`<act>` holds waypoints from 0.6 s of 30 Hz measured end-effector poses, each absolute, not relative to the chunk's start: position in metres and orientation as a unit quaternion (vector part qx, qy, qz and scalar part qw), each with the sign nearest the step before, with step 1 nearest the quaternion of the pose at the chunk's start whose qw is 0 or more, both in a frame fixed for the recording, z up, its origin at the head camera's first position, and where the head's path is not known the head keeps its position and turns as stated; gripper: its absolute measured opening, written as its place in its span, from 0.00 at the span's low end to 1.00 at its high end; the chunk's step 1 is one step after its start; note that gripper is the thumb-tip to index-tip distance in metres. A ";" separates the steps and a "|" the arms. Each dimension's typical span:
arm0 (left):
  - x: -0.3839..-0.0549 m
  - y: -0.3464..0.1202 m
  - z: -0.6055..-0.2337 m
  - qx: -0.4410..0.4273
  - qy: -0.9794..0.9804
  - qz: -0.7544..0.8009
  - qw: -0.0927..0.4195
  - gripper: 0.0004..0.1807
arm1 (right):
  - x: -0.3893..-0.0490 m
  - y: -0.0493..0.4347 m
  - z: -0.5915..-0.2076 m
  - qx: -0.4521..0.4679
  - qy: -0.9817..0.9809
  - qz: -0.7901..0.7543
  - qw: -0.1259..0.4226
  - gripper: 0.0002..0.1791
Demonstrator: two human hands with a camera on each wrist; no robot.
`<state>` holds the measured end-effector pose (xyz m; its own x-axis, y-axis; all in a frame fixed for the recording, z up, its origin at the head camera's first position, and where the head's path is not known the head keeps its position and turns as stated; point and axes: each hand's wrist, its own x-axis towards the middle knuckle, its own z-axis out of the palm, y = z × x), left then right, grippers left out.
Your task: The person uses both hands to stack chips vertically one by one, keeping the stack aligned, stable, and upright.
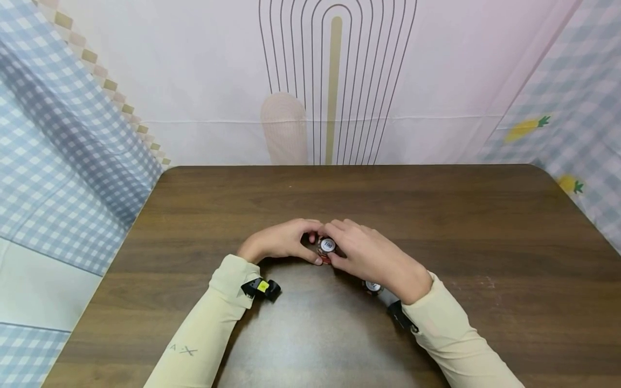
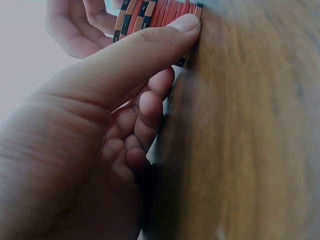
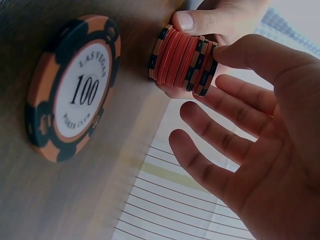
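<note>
A short stack of poker chips (image 3: 177, 60), red ones among orange-and-black ones, stands on the table between both hands. Its uppermost chip (image 1: 327, 246) has a white centre marked 100. The left hand (image 1: 283, 241) holds the lower part of the stack, thumb at the near side and fingers curling behind. With thumb and a fingertip, the right hand (image 1: 366, 252) pinches the top chip from the right; its other fingers are spread apart. A single orange-and-black poker chip (image 3: 82, 95), reading Las Vegas 100, lies flat under the right wrist, partly hidden in the head view.
The brown wooden table (image 1: 218, 199) has rounded far corners. A white patterned cloth (image 1: 208, 81) hangs behind it, with blue checked cloth (image 1: 58, 129) along the left and more at the right. Black straps sit on both wrists.
</note>
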<state>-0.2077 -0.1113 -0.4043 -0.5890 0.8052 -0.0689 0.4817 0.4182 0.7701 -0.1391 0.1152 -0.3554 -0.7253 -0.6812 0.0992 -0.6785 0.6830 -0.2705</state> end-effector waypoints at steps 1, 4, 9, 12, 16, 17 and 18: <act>-0.208 -0.111 -0.405 0.396 0.813 0.366 0.221 0.19 | -0.139 0.115 -0.355 -0.372 0.917 -0.146 0.004 0.21; -0.207 -0.112 -0.403 0.396 0.813 0.365 0.222 0.19 | -0.139 0.115 -0.355 -0.377 0.915 -0.145 0.004 0.23; -0.208 -0.112 -0.403 0.395 0.812 0.366 0.224 0.20 | -0.140 0.118 -0.351 -0.372 0.916 -0.149 0.010 0.23; -0.207 -0.112 -0.403 0.390 0.812 0.369 0.229 0.21 | -0.138 0.121 -0.344 -0.358 0.922 -0.147 0.019 0.23; -0.207 -0.111 -0.403 0.385 0.811 0.371 0.237 0.24 | -0.135 0.125 -0.333 -0.339 0.932 -0.120 0.054 0.23; -0.207 -0.111 -0.403 0.384 0.811 0.372 0.238 0.24 | -0.134 0.125 -0.329 -0.334 0.933 -0.111 0.066 0.23; -0.207 -0.112 -0.403 0.384 0.811 0.372 0.238 0.25 | -0.133 0.126 -0.326 -0.330 0.935 -0.102 0.080 0.23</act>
